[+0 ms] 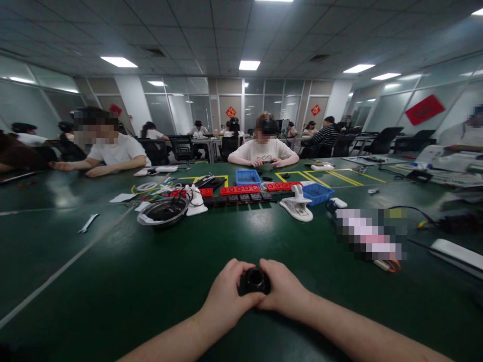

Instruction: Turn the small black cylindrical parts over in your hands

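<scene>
Between both my hands, just above or on the green table (166,271), is a small black round part (255,277) with a ring-shaped opening facing up. My left hand (227,291) wraps it from the left, the thumb lying across its near side. From the right, my right hand (284,289) curls its fingers round the same part. Its lower portion is hidden by my palms and fingers, so its exact kind does not show.
Ahead lie a metal bowl (162,221) with dark parts, red power strips (240,189), a white clip base (298,207) and blue bins (248,177) (317,194). A wrench (88,223) rests at left. Cables and a white bar (458,255) lie right. People sit across the table.
</scene>
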`<move>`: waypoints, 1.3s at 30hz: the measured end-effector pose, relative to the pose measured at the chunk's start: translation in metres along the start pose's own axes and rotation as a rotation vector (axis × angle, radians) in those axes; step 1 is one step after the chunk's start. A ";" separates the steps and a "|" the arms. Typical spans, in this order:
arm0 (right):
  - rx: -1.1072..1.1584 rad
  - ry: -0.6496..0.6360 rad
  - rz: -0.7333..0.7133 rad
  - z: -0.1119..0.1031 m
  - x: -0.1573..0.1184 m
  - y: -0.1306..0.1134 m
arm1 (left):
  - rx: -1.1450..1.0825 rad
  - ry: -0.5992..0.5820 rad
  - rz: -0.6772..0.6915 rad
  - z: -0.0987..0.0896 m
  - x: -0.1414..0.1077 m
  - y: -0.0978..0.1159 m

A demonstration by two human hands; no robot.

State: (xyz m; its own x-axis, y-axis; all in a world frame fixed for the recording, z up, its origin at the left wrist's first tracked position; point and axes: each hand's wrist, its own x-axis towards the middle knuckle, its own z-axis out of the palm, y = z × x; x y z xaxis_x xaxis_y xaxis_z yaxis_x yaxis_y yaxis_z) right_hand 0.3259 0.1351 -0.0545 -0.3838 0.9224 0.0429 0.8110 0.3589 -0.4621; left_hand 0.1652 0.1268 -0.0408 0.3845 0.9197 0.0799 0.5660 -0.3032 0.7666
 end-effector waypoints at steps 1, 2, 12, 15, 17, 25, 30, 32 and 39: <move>-0.061 0.033 0.013 0.002 -0.001 -0.003 | 0.001 0.026 -0.012 0.001 0.000 0.000; -0.100 0.054 0.016 0.003 -0.002 -0.005 | 0.002 0.044 -0.014 0.002 -0.001 0.000; 0.175 -0.129 -0.294 -0.018 -0.003 0.009 | -0.059 -0.139 0.129 -0.009 0.004 -0.011; 0.204 -0.154 -0.320 -0.021 -0.002 0.011 | -0.088 -0.146 0.123 -0.009 0.004 -0.011; 0.213 -0.169 -0.326 -0.021 -0.002 0.012 | -0.096 -0.150 0.121 -0.009 0.003 -0.011; 0.239 -0.230 -0.345 -0.023 0.002 0.016 | -0.094 -0.174 0.117 -0.009 0.004 -0.013; 0.256 -0.234 -0.352 -0.024 0.002 0.015 | -0.087 -0.173 0.116 -0.008 0.005 -0.014; 0.257 -0.231 -0.344 -0.024 0.002 0.015 | -0.087 -0.169 0.117 -0.007 0.005 -0.013; 0.241 -0.145 -0.139 -0.012 0.003 0.016 | -0.047 -0.059 0.078 -0.003 0.003 -0.007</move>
State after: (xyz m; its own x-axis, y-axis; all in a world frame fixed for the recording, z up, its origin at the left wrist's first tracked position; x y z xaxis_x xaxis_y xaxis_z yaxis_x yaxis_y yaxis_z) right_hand 0.3431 0.1455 -0.0514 -0.5566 0.8308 0.0014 0.6252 0.4199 -0.6578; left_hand 0.1606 0.1325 -0.0442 0.4695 0.8768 0.1038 0.4984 -0.3602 0.7886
